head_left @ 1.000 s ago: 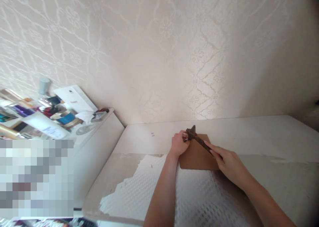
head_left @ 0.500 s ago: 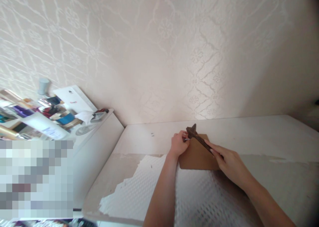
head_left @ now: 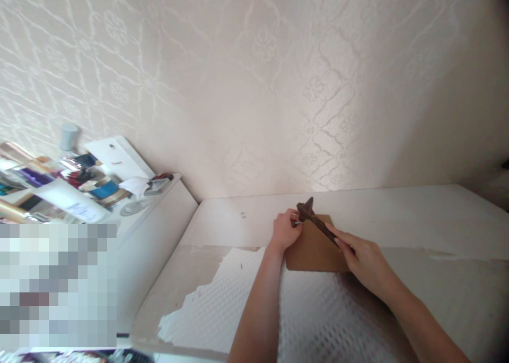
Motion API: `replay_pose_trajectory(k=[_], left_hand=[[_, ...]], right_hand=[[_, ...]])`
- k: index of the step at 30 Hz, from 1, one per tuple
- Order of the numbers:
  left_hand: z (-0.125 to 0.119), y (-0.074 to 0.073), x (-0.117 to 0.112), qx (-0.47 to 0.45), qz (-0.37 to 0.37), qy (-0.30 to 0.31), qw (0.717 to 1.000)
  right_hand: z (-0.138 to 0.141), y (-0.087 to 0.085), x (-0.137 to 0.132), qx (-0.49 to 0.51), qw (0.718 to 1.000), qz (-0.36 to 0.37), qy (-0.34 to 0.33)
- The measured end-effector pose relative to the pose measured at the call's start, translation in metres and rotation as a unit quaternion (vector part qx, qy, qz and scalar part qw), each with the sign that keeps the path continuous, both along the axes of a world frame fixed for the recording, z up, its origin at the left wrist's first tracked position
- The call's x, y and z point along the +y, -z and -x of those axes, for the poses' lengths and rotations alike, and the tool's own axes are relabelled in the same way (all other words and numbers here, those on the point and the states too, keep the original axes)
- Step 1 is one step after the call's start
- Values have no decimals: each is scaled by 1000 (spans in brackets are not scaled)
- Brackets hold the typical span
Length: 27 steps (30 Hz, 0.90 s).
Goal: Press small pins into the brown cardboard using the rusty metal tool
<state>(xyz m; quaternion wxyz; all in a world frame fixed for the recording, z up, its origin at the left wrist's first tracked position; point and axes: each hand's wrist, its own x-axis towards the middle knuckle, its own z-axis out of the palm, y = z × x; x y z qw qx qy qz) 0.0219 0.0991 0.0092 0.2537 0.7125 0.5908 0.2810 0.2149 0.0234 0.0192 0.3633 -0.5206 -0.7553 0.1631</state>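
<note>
A brown rectangular board point(head_left: 314, 251) lies flat on the white table point(head_left: 397, 214) near the wall. My right hand point(head_left: 363, 262) grips the handle of a dark rusty wrench-like tool point(head_left: 312, 217), whose head rests over the board's far left corner. My left hand point(head_left: 284, 230) pinches a small metal part at that corner, right beside the tool's head. What the small part is cannot be made out.
A white textured sheet point(head_left: 238, 299) with a torn edge covers the near part of the table. To the left stands a white cabinet point(head_left: 159, 214) crowded with bottles, boxes and a round dish point(head_left: 133, 206). A patterned wallpaper wall point(head_left: 258, 87) rises behind the table.
The tool's head has lifted very slightly; both hands stay in the same place on the board's corner.
</note>
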Motion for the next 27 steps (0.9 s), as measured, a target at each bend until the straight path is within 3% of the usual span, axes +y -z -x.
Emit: replay_pose_trajectory(k=[5, 9, 13, 20, 23, 27], left_hand=[[1, 0, 0, 2, -4, 0, 1000], [1, 0, -2, 5, -14, -1, 1000], [0, -1, -3, 0, -15, -3, 1000], [1, 2, -1, -6, -14, -2, 1000], [2, 4, -1, -29, -12, 1, 999], [1, 4, -1, -82, -21, -29, 996]], right_hand=[[0, -3, 1, -5, 1000, -14, 11], [-9, -5, 5, -40, 992, -55, 105], [-28, 1, 10, -153, 960, -66, 226], [-59, 24, 18, -260, 903, -101, 328], [-64, 31, 21, -261, 890, -112, 357], [-64, 32, 22, -249, 900, -94, 344]])
